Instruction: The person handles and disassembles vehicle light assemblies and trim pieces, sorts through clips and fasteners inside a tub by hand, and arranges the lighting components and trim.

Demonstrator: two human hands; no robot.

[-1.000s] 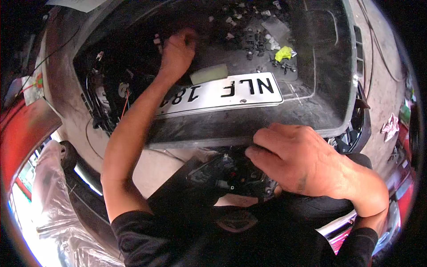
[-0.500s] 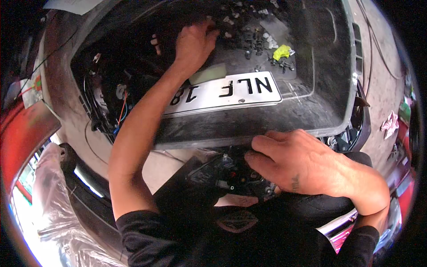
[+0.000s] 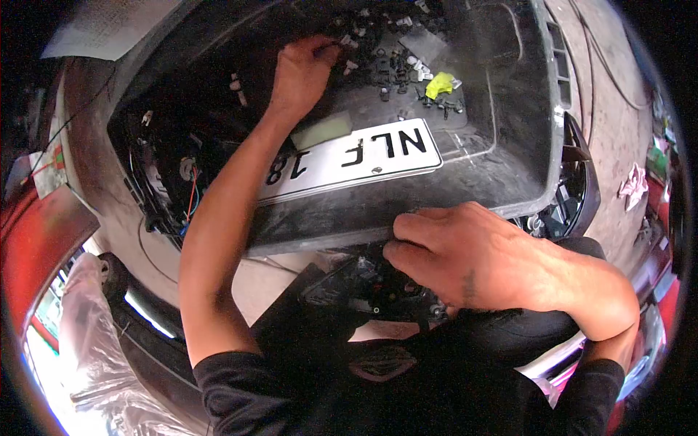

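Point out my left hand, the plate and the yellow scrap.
Left hand (image 3: 298,81): head view, on the back of the hand.
Plate (image 3: 358,161): head view, near the middle of its visible face.
Yellow scrap (image 3: 438,86): head view, on its bright middle.

From my head, the one camera looks forward and down, close over my black shirt (image 3: 305,396) at bottom centre, taking in my left hand (image 3: 303,75) near the top, right hand (image 3: 458,253) right of centre.

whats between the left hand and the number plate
In the head view, a pale greenish block lies between the left hand and the number plate, by the plate's upper edge.
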